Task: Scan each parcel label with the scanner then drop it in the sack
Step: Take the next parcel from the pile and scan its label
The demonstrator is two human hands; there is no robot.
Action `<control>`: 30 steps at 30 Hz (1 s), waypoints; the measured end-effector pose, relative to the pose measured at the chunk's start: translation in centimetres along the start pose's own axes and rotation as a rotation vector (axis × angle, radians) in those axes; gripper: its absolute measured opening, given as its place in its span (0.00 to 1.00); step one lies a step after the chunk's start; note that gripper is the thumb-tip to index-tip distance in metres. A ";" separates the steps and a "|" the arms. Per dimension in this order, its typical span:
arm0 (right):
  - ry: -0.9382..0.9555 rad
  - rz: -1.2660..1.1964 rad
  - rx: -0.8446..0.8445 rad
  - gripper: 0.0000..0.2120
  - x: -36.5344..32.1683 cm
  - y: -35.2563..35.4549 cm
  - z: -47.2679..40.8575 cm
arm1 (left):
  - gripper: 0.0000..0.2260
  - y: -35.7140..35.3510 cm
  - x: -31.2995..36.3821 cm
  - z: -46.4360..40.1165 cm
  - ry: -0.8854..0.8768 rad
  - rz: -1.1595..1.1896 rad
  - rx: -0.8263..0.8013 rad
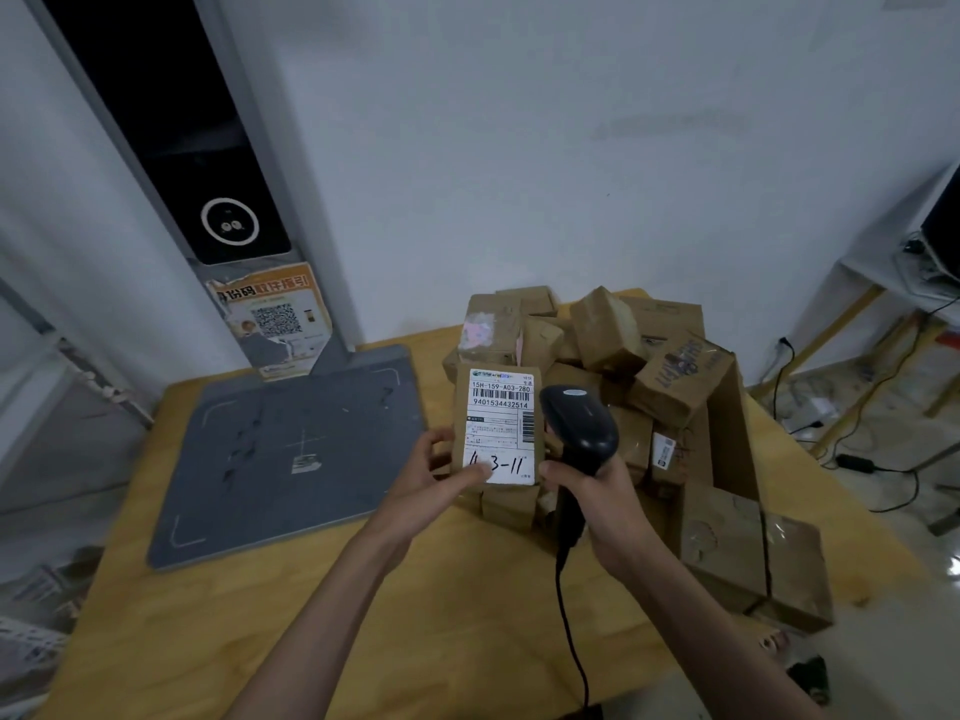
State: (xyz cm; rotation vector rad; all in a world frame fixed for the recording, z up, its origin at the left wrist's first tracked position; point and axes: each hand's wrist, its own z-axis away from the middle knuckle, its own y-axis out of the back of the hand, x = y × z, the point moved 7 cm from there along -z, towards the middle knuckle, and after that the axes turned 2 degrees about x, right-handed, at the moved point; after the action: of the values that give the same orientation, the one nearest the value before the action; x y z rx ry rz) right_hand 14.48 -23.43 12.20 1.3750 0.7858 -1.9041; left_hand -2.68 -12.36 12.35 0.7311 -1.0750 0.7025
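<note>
My left hand [441,470] holds a small brown parcel [460,407] upright by its lower left edge, the thumb lying across the bottom of its white label [501,426]. The label faces me, with a barcode and handwritten digits. My right hand [587,485] grips the handle of a black corded scanner [579,426], whose head sits just right of the label. Behind both lies a heap of brown parcels [608,330] on the wooden table [322,615]. No sack is in view.
A grey weighing plate [291,449] with a tall dark column [171,137] stands at the table's left. An open cardboard box [732,423] sits at the right, with further parcels [748,569] near the table's edge. Cables and shelf legs [872,366] are on the floor at the right.
</note>
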 end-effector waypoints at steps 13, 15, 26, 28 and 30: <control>0.092 0.096 -0.018 0.17 -1.3 -2.1 1.5 | 0.40 -0.1 2.3 1.2 -0.169 -0.389 0.262; 0.090 0.139 -0.021 0.17 -1.4 -2.1 1.4 | 0.40 -0.1 2.4 1.1 -0.170 -0.426 0.284; 0.054 0.161 -0.173 0.08 -3.5 -2.8 1.9 | 0.51 1.0 3.1 0.8 -0.246 -0.688 0.445; 0.008 0.040 -0.193 0.07 -4.4 -3.0 2.4 | 0.52 1.2 3.0 0.8 -0.250 -0.704 0.462; -0.055 -0.063 -0.187 0.07 -5.2 -3.3 3.0 | 0.52 1.3 2.8 1.0 -0.256 -0.707 0.482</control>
State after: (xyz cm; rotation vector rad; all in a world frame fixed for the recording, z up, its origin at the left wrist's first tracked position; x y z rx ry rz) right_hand 11.44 -22.93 18.32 1.1916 0.9634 -1.8560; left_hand -3.38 -11.98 15.53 1.5523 -0.7872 0.2487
